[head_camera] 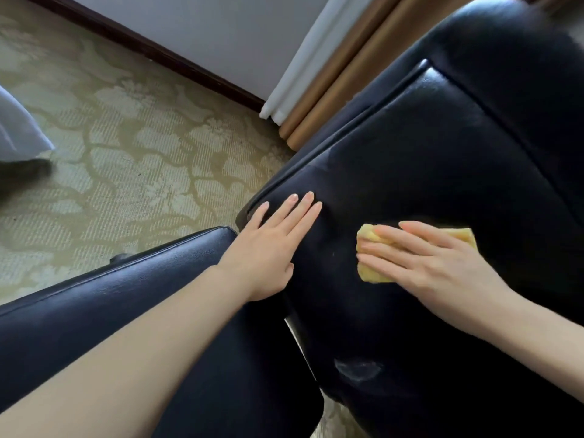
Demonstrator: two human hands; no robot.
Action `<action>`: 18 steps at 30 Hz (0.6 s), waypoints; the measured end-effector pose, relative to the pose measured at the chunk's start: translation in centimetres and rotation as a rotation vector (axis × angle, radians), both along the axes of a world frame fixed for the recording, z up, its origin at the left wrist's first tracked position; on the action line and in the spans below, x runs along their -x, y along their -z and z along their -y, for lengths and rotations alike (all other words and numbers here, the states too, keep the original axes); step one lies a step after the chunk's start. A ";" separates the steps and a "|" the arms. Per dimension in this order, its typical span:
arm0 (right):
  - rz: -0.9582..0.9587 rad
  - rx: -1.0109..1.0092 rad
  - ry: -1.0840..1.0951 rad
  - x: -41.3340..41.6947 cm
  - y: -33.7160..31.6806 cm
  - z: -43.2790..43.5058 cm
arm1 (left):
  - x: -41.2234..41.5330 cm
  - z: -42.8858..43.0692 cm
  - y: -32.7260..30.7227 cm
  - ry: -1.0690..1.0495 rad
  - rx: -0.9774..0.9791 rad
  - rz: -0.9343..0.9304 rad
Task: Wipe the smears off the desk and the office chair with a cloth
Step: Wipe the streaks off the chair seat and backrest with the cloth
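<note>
The right hand [433, 263] is lying flat with fingers straight, pressing a yellow cloth [366, 237] onto the black leather panel of the office chair [442, 153]. The cloth is poking out past the fingertips and behind the knuckles. The left hand [275, 245] is resting open beside it, holding nothing, with its fingertips just short of the panel's piped edge. Bare leather is showing between the two hands. A whitish smear [358, 369] is sitting below the right wrist, near the panel's lower edge. The padded armrest [126, 279] is lying under the left forearm, and patterned carpet [126, 153] is spreading beyond it.
</note>
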State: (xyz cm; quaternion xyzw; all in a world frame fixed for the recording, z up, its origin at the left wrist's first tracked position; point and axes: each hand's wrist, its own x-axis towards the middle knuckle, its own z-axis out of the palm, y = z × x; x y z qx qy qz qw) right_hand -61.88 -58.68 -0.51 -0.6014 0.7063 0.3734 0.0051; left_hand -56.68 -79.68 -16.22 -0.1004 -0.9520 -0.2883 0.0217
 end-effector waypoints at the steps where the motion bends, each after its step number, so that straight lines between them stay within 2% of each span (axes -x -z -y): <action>1: 0.024 0.060 0.065 0.7 -1.6 1.5 | 0.3 -0.2 -0.1 0.013 0.015 0.017; 2: -0.064 0.181 0.050 1.3 -2.6 2.2 | 0.6 -0.4 0.0 0.022 0.026 0.034; 4: -0.220 0.297 0.017 3.4 -3.5 3.0 | 1.0 -0.5 0.0 0.036 0.048 0.053; 7: -0.271 0.480 0.070 5.8 -3.0 6.1 | 1.3 -0.5 0.0 0.053 0.037 0.064; 9: -0.307 0.517 0.046 7.5 -2.2 8.2 | 1.3 -0.6 -0.1 0.062 -0.005 0.085; 12: -0.231 0.456 0.087 8.1 -0.1 11.2 | 1.3 -0.8 -0.1 0.061 -0.067 0.103; 18: -0.117 0.023 0.108 6.7 7.0 16.0 | -0.7 0.7 2.0 0.054 -0.040 -0.004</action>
